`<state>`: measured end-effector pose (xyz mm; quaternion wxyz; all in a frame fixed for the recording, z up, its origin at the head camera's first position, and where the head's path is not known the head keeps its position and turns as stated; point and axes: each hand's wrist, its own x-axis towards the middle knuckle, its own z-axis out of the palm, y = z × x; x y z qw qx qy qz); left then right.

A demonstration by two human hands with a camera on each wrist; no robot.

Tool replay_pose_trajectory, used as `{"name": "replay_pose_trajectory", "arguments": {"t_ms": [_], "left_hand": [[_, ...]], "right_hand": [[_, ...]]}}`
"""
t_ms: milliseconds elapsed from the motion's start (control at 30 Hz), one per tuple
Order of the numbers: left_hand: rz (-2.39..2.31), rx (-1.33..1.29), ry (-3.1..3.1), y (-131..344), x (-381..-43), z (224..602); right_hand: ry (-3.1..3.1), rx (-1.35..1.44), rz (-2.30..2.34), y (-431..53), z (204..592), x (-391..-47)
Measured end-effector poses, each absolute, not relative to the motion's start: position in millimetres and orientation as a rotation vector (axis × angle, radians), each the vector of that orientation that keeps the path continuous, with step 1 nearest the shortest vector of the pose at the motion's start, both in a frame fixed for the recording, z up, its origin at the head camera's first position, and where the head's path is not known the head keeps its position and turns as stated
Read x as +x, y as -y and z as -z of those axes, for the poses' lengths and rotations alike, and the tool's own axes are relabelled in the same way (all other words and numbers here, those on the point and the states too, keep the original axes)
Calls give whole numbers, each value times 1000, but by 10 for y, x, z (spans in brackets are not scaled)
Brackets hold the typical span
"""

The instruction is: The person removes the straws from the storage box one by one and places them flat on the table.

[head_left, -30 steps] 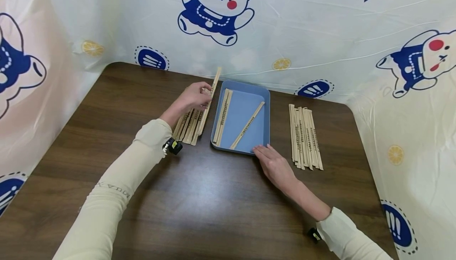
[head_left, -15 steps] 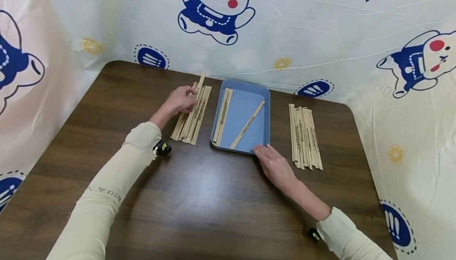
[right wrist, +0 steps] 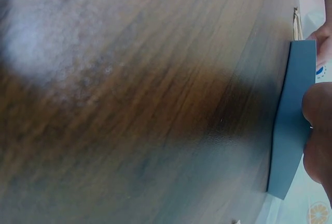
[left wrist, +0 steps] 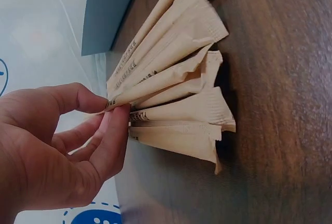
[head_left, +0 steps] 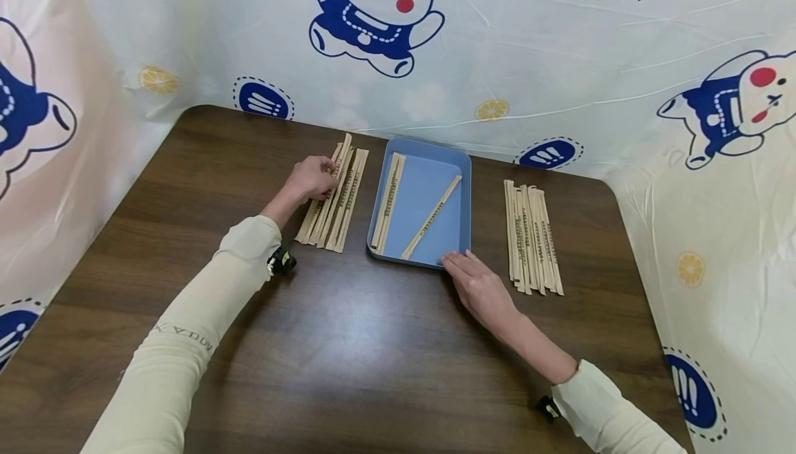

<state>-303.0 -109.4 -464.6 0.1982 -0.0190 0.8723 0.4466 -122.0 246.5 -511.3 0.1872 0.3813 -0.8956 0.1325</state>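
Observation:
With thumb and fingertips my left hand (head_left: 313, 177) pinches a paper-wrapped straw (left wrist: 166, 79) on top of the left pile of straws (head_left: 348, 198). In the left wrist view several crimped wrapper ends fan out around it over the table. A blue tray (head_left: 429, 212) stands to the right of this pile. Inside it, a few straws (head_left: 388, 202) lie along the left wall, and a single straw (head_left: 432, 218) slants across the right part. My right hand (head_left: 481, 291) rests its fingers on the tray's near right corner; in the right wrist view they lap over the tray wall (right wrist: 293, 125).
Another pile of wrapped straws (head_left: 533, 240) lies on the dark wooden table (head_left: 367, 357) to the right of the tray. A printed curtain (head_left: 497, 46) hangs close behind the table and along both sides.
My left hand has moved left, away from the tray's edge, bringing the pinched straw down onto the left pile. The right hand and the tray have stayed in place.

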Motion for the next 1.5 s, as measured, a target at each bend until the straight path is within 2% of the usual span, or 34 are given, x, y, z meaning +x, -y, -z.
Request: {"name": "replay_pose_trajectory", "arguments": {"t_ms": [933,1200,1500], "left_hand": [[-970,14,-2658,1068,-2980,4629],[-1126,-5,-2660,987,-3004,4574],[-1290,114,-2396,679,-2957,4368]], "right_hand": [[2543,1068,-380,-2464,5108,-1208],[2528,1075,-386,-2463,5115,-1217],[2530,1072,-381,-2464,5103,-1220]]}}
